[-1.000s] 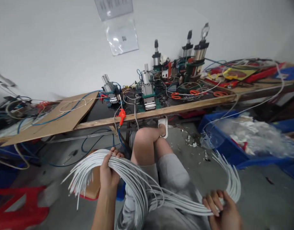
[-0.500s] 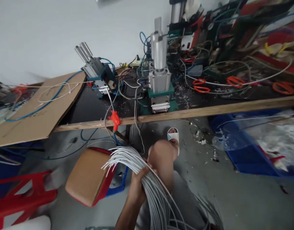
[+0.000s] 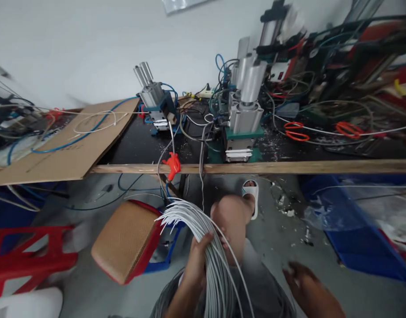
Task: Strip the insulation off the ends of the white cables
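At the far left, below the workbench's wooden front rail (image 3: 305,167), you have a red plastic frame (image 3: 33,260) with angular cut-outs. A flat, brown cardboard sheet (image 3: 86,137) juts past the rail's left end. Below the rail sits a stool (image 3: 126,240) with a rounded, tan, grained seat and red sides. Behind the rail, a metal pneumatic unit (image 3: 154,104) leans slightly, and an orange-red air gun (image 3: 172,165) hangs against the rail.

The bundle of cables (image 3: 219,269) is below the rail's middle, by your knee: slim, smooth, pale grey lengths arching to a splayed fan of tips near the stool. Your left hand (image 3: 199,254) is curled firmly round it, thumb across the near side, fingertips at the far side. To hold it well, close the grip round the whole girth, since two strands bow out on the right and could slip, and leave the tips free so they can be evened up.

Behind the rail, further right, stands a larger pneumatic unit (image 3: 244,117) with upright, shiny cylinders. Below, your right hand (image 3: 300,278) is blurred, apart from the bundle, fingers loosely parted, nothing visible in it. Rightmost, under the rail, a blue plastic bin (image 3: 358,249) holds crumpled clear film.
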Tool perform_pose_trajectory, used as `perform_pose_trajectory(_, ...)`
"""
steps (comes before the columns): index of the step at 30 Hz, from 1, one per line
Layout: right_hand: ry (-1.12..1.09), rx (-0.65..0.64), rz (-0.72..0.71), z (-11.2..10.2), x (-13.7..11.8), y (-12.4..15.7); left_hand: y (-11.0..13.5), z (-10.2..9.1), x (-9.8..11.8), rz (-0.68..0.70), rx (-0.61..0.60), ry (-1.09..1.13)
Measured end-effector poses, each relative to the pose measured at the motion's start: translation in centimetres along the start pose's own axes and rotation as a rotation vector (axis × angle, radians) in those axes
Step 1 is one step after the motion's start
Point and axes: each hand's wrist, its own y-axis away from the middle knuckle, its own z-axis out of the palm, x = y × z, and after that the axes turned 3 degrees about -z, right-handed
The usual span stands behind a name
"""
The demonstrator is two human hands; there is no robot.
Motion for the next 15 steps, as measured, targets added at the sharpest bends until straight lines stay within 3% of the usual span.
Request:
perform_pose_trajectory(4,0.103,-0.247,-0.285,4.6,-6.1,-1.4,1.3,-0.1,-2.5,0.036,-0.031,-0.066)
perform_pose_trajectory(7,0.155,-0.397,-0.42,8.7,-9.0,-1.8,2.1,0.0,-3.7,0.087,-0.081,-0.132)
perform_pose_trajectory(10,0.205,-0.484,-0.428,11.0,-9.4,-2.1,2.8,-0.1,-4.2,0.144,-0.108,-0.187)
perform_pose_trajectory(15,0.147,-0.59,-0.352,11.3,-8.4,-2.5,3.2,-1.0,-4.3,0.191,-0.15,-0.231)
